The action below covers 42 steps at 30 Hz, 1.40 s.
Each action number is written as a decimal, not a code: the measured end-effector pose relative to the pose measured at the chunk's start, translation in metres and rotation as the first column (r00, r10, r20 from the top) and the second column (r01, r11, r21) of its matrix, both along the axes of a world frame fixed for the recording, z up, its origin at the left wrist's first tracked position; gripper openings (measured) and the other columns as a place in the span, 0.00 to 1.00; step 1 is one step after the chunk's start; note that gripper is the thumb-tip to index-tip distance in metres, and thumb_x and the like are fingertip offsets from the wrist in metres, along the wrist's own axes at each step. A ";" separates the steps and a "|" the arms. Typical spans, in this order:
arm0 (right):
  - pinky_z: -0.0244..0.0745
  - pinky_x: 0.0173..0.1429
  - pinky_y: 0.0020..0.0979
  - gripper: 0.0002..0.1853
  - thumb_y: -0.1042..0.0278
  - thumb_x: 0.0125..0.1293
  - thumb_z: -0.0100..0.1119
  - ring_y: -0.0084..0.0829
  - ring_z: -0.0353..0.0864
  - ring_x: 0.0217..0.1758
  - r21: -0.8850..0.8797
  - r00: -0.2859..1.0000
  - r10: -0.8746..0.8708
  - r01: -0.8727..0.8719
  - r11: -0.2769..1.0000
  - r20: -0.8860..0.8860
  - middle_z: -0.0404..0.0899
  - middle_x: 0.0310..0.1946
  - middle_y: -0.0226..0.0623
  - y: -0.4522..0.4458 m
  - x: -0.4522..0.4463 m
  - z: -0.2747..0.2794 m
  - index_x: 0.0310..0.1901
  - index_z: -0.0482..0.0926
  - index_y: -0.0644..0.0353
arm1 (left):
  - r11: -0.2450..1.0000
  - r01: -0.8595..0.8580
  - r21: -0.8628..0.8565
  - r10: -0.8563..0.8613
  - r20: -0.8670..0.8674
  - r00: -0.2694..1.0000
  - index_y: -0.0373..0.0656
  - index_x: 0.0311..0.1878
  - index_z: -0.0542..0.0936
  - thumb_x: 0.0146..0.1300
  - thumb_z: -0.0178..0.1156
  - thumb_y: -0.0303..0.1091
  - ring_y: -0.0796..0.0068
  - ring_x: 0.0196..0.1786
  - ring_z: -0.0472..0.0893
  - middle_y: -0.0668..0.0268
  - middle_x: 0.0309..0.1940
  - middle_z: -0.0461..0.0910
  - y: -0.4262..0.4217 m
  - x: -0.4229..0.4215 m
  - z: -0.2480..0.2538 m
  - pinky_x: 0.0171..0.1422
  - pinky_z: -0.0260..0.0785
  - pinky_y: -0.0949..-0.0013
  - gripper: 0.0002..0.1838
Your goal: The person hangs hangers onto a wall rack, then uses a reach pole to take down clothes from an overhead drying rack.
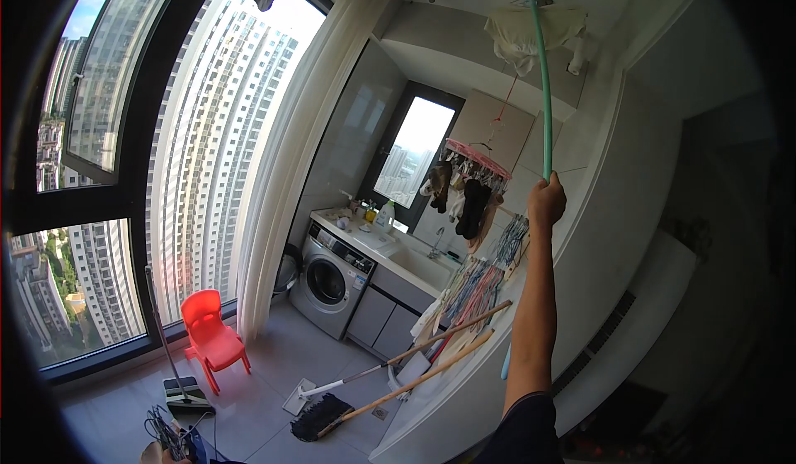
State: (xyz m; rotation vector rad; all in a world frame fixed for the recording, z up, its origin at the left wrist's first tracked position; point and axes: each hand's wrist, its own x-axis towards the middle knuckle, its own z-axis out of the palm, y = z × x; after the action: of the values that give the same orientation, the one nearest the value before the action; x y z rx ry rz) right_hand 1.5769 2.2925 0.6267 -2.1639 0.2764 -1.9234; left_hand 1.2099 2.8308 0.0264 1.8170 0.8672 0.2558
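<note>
My right hand (pixel 546 201) is raised at the right and closed round a green pole (pixel 543 91). The pole reaches up to a white garment (pixel 531 33) hanging near the ceiling; whether its tip touches the hanger is too small to tell. At the bottom left edge, my left hand (pixel 170 459) shows only in part, beside a bundle of dark wire hangers (pixel 164 435). Its fingers are mostly hidden.
A red chair (pixel 214 331) stands by the window, with a dustpan (pixel 184 393) near it. A mop (pixel 319 418) and a floor squeegee (pixel 300 396) lean across the floor. Behind are a washing machine (pixel 326 280), a sink (pixel 419 267), hanging socks (pixel 473 207) and many hangers (pixel 489 277).
</note>
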 end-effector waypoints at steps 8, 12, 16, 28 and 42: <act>0.80 0.46 0.49 0.10 0.68 0.68 0.52 0.49 0.84 0.45 -0.043 1.000 -0.027 0.027 0.999 -0.002 0.83 0.40 0.49 -0.009 -0.006 0.007 0.47 0.77 0.63 | 1.000 0.008 -0.014 -0.008 0.001 1.000 0.40 0.47 0.79 0.47 0.64 0.30 0.77 0.25 0.73 0.69 0.29 0.78 -0.004 -0.004 -0.008 0.27 0.64 0.72 0.20; 0.79 0.47 0.49 0.10 0.68 0.68 0.52 0.49 0.84 0.45 -0.007 1.000 -0.003 0.003 1.000 -0.003 0.83 0.41 0.48 -0.011 -0.004 0.004 0.46 0.77 0.62 | 1.000 0.001 -0.015 -0.001 0.006 1.000 0.40 0.47 0.79 0.47 0.64 0.30 0.77 0.25 0.73 0.69 0.29 0.78 -0.006 -0.006 -0.009 0.27 0.64 0.72 0.20; 0.79 0.47 0.49 0.10 0.68 0.68 0.52 0.49 0.84 0.45 0.000 1.000 0.014 -0.014 1.000 -0.001 0.83 0.42 0.48 -0.012 -0.005 0.007 0.46 0.77 0.61 | 1.000 0.003 -0.020 -0.003 0.010 1.000 0.40 0.48 0.79 0.47 0.64 0.30 0.77 0.25 0.73 0.69 0.29 0.78 -0.007 -0.006 -0.009 0.27 0.64 0.72 0.21; 0.76 0.46 0.44 0.09 0.68 0.66 0.56 0.51 0.83 0.42 0.091 0.926 0.376 -0.376 0.922 0.015 0.82 0.36 0.51 -0.051 0.035 0.018 0.42 0.80 0.63 | 1.000 0.001 -0.030 -0.001 0.012 1.000 0.39 0.49 0.78 0.47 0.64 0.29 0.77 0.25 0.72 0.68 0.30 0.78 -0.011 -0.006 -0.013 0.27 0.64 0.73 0.21; 0.76 0.46 0.45 0.11 0.69 0.66 0.55 0.50 0.83 0.42 -0.007 0.955 0.289 -0.289 0.957 0.065 0.83 0.36 0.50 -0.045 0.020 -0.003 0.46 0.80 0.63 | 1.000 -0.003 -0.029 0.003 0.010 1.000 0.39 0.50 0.78 0.47 0.64 0.28 0.77 0.26 0.72 0.68 0.30 0.78 -0.011 -0.003 -0.011 0.27 0.63 0.73 0.22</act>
State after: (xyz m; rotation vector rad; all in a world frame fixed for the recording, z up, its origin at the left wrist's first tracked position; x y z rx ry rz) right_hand 1.5966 2.2473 0.6240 -2.0046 -0.0486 -1.8196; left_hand 1.2074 2.8198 0.0159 1.7859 0.8625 0.2531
